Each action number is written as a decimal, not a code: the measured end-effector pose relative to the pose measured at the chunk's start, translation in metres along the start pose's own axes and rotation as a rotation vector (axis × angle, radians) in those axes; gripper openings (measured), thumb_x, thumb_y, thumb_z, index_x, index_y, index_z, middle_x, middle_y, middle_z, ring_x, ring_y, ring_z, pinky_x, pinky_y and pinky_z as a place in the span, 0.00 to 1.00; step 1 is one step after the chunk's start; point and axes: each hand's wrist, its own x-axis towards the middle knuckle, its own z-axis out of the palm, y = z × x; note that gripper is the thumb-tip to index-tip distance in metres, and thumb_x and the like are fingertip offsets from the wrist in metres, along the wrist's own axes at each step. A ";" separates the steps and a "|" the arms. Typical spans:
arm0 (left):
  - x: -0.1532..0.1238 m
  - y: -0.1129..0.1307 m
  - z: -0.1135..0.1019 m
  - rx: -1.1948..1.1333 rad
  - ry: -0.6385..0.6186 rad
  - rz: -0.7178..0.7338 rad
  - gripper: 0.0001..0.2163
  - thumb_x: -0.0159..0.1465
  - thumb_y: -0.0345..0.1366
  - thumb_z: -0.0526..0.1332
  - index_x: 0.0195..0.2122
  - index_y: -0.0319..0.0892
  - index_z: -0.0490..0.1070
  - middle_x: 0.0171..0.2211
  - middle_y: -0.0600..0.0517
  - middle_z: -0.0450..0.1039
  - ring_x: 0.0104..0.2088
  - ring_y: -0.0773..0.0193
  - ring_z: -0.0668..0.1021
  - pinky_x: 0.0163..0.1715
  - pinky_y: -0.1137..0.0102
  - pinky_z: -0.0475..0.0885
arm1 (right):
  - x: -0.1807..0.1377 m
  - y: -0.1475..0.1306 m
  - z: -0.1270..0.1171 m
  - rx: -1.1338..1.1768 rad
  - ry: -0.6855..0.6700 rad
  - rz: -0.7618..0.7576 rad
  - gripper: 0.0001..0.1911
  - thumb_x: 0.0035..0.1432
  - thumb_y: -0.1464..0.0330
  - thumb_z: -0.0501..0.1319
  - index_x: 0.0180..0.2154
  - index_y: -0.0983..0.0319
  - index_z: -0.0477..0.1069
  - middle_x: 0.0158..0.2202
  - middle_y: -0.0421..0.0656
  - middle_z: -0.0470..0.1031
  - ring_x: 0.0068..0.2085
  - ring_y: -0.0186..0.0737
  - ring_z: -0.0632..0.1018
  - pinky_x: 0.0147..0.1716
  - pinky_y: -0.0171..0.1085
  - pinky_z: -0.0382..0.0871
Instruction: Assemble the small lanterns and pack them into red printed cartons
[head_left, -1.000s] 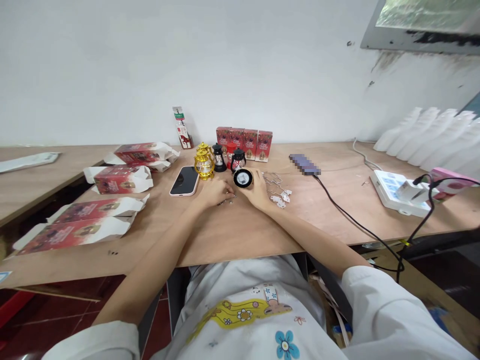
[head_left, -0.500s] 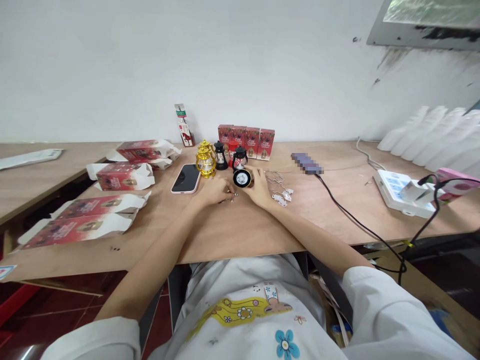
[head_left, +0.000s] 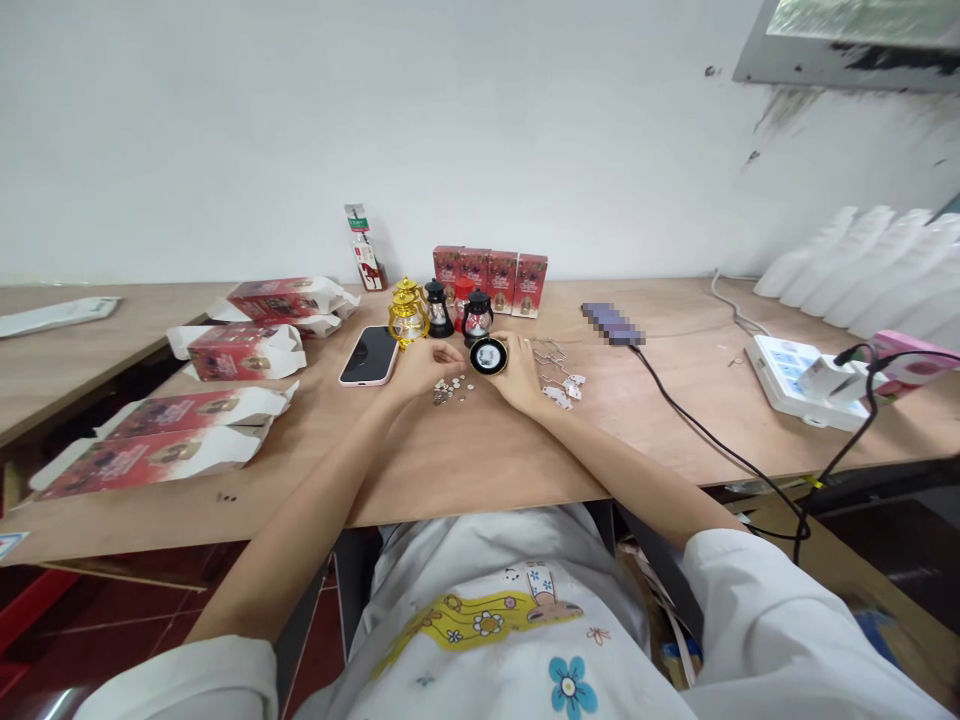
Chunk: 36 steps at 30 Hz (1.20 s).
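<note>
Many small shiny discs (head_left: 450, 390) lie near the left hand (head_left: 424, 369); I can't tell if its bent fingers hold one. To the right, the right hand (head_left: 519, 377) wraps a round black base (head_left: 489, 356), maybe a lantern's; a loose hold could drop it.

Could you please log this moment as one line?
right-hand grip: holds black-rimmed round item | left-hand grip: near small silvery pieces, contents unclear | phone: beside left-hand grip | lanterns: standing beyond

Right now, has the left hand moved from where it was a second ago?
Yes. Judged against the front black lantern, the left hand has moved forward, nearer it, leaving more small discs uncovered.
</note>
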 end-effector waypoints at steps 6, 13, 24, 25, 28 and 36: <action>-0.008 0.016 0.011 -0.142 0.474 0.113 0.07 0.56 0.38 0.66 0.32 0.41 0.79 0.29 0.51 0.80 0.29 0.66 0.76 0.32 0.71 0.71 | 0.001 -0.005 0.002 -0.043 0.083 0.085 0.22 0.49 0.67 0.66 0.46 0.61 0.64 0.47 0.49 0.71 0.48 0.51 0.70 0.49 0.49 0.65; -0.018 0.022 0.028 0.008 0.424 0.293 0.03 0.59 0.35 0.66 0.33 0.43 0.78 0.29 0.53 0.77 0.31 0.65 0.74 0.34 0.69 0.68 | -0.003 -0.019 0.006 0.031 0.007 0.079 0.24 0.53 0.66 0.64 0.53 0.56 0.66 0.47 0.48 0.67 0.49 0.48 0.68 0.49 0.45 0.68; -0.025 0.031 0.029 0.141 0.370 0.263 0.04 0.60 0.33 0.64 0.29 0.42 0.77 0.25 0.55 0.71 0.27 0.67 0.70 0.32 0.71 0.66 | -0.006 -0.024 0.003 0.089 0.053 0.061 0.25 0.54 0.70 0.61 0.55 0.56 0.67 0.47 0.47 0.63 0.50 0.46 0.69 0.54 0.47 0.67; -0.025 0.030 0.030 0.134 0.360 0.245 0.04 0.60 0.34 0.63 0.29 0.42 0.77 0.25 0.55 0.71 0.26 0.68 0.70 0.31 0.71 0.66 | -0.005 -0.023 0.003 0.086 0.038 0.055 0.27 0.53 0.71 0.61 0.56 0.55 0.66 0.47 0.47 0.62 0.50 0.46 0.69 0.54 0.47 0.67; -0.027 0.030 0.030 0.133 0.358 0.227 0.06 0.61 0.36 0.62 0.30 0.42 0.77 0.25 0.55 0.71 0.25 0.68 0.70 0.30 0.71 0.66 | -0.003 -0.020 0.001 0.088 -0.025 0.015 0.34 0.51 0.74 0.61 0.60 0.54 0.62 0.48 0.47 0.60 0.51 0.45 0.69 0.55 0.47 0.67; -0.027 0.030 0.025 0.243 0.332 0.254 0.06 0.61 0.33 0.61 0.31 0.40 0.77 0.25 0.53 0.69 0.27 0.67 0.71 0.30 0.71 0.64 | 0.003 -0.006 -0.009 0.190 -0.312 -0.114 0.39 0.52 0.66 0.66 0.64 0.57 0.55 0.49 0.48 0.62 0.55 0.46 0.68 0.58 0.50 0.66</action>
